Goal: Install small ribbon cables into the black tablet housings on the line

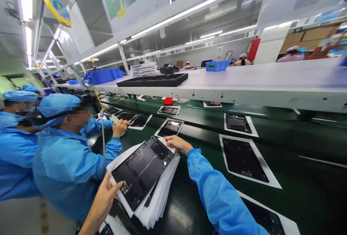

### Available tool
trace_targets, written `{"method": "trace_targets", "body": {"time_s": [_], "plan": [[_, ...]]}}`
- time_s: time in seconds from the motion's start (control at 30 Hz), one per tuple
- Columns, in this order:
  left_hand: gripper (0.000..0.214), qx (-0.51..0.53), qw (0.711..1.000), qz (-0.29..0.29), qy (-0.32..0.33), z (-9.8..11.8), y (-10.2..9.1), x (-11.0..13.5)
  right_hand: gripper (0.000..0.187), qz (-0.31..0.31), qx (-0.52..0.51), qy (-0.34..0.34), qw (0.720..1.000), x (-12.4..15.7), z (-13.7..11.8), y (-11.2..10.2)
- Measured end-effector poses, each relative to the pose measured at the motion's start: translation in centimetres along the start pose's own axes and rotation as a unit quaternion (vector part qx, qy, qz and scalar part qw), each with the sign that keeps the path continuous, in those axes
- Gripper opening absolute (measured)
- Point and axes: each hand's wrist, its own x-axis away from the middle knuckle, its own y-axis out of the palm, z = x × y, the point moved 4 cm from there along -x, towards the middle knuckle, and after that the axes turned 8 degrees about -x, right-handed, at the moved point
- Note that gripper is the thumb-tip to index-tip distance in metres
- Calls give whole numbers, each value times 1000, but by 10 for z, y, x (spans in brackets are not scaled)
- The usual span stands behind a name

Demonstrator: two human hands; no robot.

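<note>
A black tablet housing (pixel 143 166), with small electronic parts along its edges, lies tilted on a white sheet on top of a stack of white sheets (pixel 159 206). My left hand (pixel 104 193) grips its lower left edge, the thumb on top and the other fingers hidden underneath. My right hand (pixel 177 143) is closed on the far right corner of the housing and its sheet. Another dark piece shows between the sheets below. Just beyond my right hand, a further tablet housing (pixel 169 128) rests on its own white sheet.
More housings on white sheets lie along the green conveyor belt (pixel 200 126), including a large one (pixel 244 159) to the right. Co-workers in blue sit at the left, the nearer one's hand (pixel 120 127) over the belt. A white shelf (pixel 244 79) with a black tray (pixel 154 80) runs above.
</note>
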Motion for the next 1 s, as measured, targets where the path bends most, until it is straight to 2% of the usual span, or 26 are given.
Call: {"method": "trace_targets", "body": {"time_s": [0.13, 0.23, 0.33, 0.47, 0.63, 0.7, 0.8, 0.83, 0.9, 1.0], "plan": [[96, 31, 999, -20, 14, 1, -6, -8, 62, -18, 26, -26, 999, -6, -16, -1], [88, 28, 999, -16, -34, -4, -4, -12, 54, -6, 73, -12, 997, -16, -18, -1], [74, 51, 995, 16, -89, -13, 3, -8, 40, 18, 118, 24, 993, -20, -6, -4], [72, 86, 987, 86, -102, -21, 7, 9, 46, 55, 128, 49, 989, -11, 15, -9], [86, 62, 986, 133, -75, -30, 13, 24, 32, 110, 122, 67, 984, 1, 30, -11], [88, 32, 987, 151, -45, -35, 17, 27, 26, 155, 120, 51, 979, 8, 33, -10], [85, -17, 978, 209, 4, -42, 20, 33, 7, 232, 108, 29, 966, 30, 43, -7], [84, -31, 973, 228, 13, -45, 20, 34, 10, 242, 100, 31, 965, 40, 49, -4], [83, -57, 966, 251, 11, -50, 21, 35, 27, 225, 81, 53, 969, 61, 65, 8], [77, -51, 967, 249, -17, -55, 21, 33, 44, 129, -7, 84, 988, 86, 83, 32]]}}
